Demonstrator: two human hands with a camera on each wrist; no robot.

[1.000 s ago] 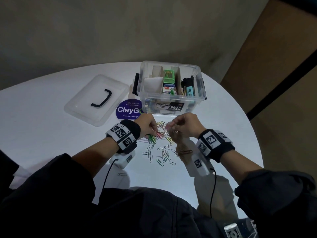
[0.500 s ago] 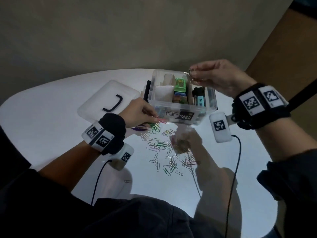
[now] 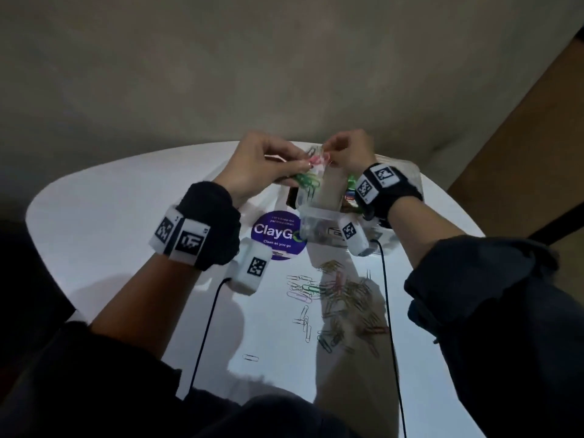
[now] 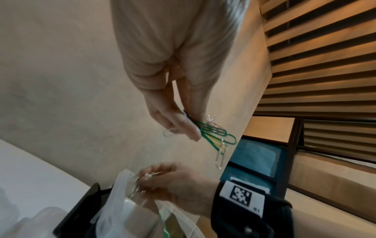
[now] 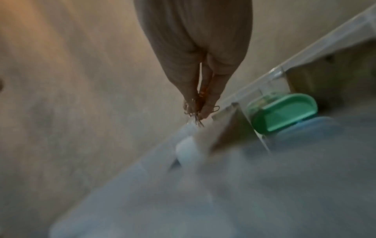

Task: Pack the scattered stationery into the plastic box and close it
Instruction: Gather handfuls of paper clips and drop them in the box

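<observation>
The clear plastic box (image 3: 319,216) stands at the back of the white round table (image 3: 110,222), with a green item (image 5: 284,116) in one compartment. Both hands are raised over the box's left end. My left hand (image 3: 303,167) pinches a bunch of green and pink paper clips (image 3: 308,181), which dangle from its fingertips (image 4: 191,132) in the left wrist view. Close beside it, my right hand (image 3: 331,156) pinches a few more clips (image 5: 195,112) above a clear plastic bag (image 4: 122,185) in the box. Several loose paper clips (image 3: 341,298) lie scattered in front of the box.
A purple ClayGo sticker (image 3: 278,237) is on the table left of the box. One stray clip (image 3: 251,357) lies near the front edge. Black cables (image 3: 205,327) hang from both wrist units. A wooden wall (image 3: 537,121) rises at the right.
My left hand has lifted off the table with its clips to above the box. The right hand has shifted left over the box, so the two hands now meet.
</observation>
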